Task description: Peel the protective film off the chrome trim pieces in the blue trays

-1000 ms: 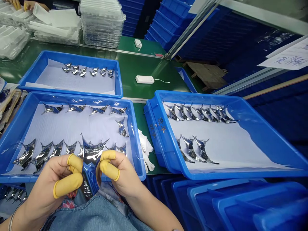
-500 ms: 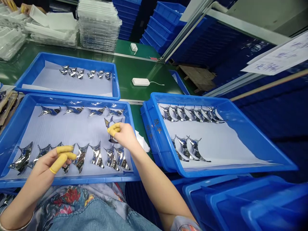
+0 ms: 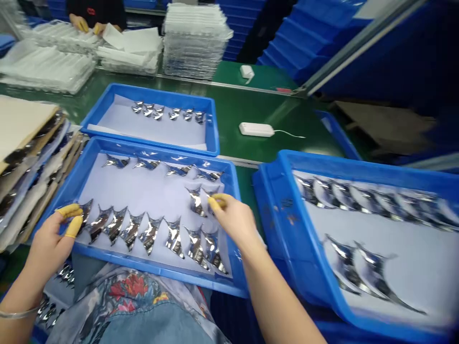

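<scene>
Nothing here can be read clearly. On the outer wall of the blue plastic tray (image 3: 268, 200) at about three o'clock, pale handwritten marks (image 3: 287, 204) show, too blurred to make out. At twelve o'clock, a red logo (image 3: 91, 10) on a co-worker's black top (image 3: 107, 9) is too small to read, and the small red label (image 3: 283, 90) at one o'clock shows no legible text.

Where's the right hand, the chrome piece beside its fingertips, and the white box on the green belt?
Right hand (image 3: 233, 220): head view, on the back of the hand.
Chrome piece (image 3: 195, 202): head view, on its mirrored middle.
White box (image 3: 256, 129): head view, on its top face.
</scene>
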{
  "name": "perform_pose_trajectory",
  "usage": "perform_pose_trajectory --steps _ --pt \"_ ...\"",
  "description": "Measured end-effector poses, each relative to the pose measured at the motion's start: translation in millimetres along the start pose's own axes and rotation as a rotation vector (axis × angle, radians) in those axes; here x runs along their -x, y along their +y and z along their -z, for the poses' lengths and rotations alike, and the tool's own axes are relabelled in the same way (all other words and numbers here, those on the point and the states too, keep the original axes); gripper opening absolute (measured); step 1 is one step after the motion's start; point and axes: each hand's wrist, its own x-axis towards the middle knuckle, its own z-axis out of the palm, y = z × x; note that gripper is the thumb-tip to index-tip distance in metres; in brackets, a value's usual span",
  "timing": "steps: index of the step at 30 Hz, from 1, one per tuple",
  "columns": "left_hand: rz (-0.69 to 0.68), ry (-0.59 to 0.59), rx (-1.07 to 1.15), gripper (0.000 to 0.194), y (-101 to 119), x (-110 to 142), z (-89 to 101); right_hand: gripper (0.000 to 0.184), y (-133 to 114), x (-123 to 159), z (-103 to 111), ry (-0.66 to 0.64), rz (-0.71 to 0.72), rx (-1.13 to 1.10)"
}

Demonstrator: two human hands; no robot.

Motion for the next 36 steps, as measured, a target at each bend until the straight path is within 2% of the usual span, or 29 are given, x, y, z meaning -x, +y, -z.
perform_pose_trajectory --steps 2,4,7,10,15,19,22,28,32,36 --pt "-0.033 0.000 -0.131 0.048 -8 1 7.2 0.031 21 7 2 0.094 0.004 -0.077" --pt "-0.079 -0.057 -0.234 0.047 -12 4 7.8 0.037 43 10 0 0.188 0.006 -0.165" --pt "-0.162 -0.191 -0.342 0.041 -14 11 -1.2 0.044 69 15 -9 0.324 -0.014 -0.256" --pt "-0.235 -0.276 -0.438 0.033 -14 14 -11.0 0.048 82 22 -18 0.424 -0.030 -0.298" --pt "-0.353 -0.313 -0.546 0.038 5 16 -26.5 0.043 88 30 -29 0.529 0.026 -0.325" --pt "-0.508 -0.435 -0.564 0.034 28 22 -51.1 0.037 89 32 -35 0.595 0.114 -0.318" --pt "-0.595 -0.490 -0.581 0.031 33 27 -66.5 0.032 90 33 -39 0.621 0.175 -0.307" --pt "-0.684 -0.477 -0.625 0.030 32 32 -77.5 0.024 94 34 -44 0.626 0.249 -0.292" --pt "-0.753 -0.489 -0.678 0.032 53 31 -94.7 0.021 94 35 -45 0.620 0.272 -0.287" --pt "-0.744 -0.432 -0.787 0.038 71 30 -108.2 0.020 93 37 -44 0.610 0.284 -0.282"
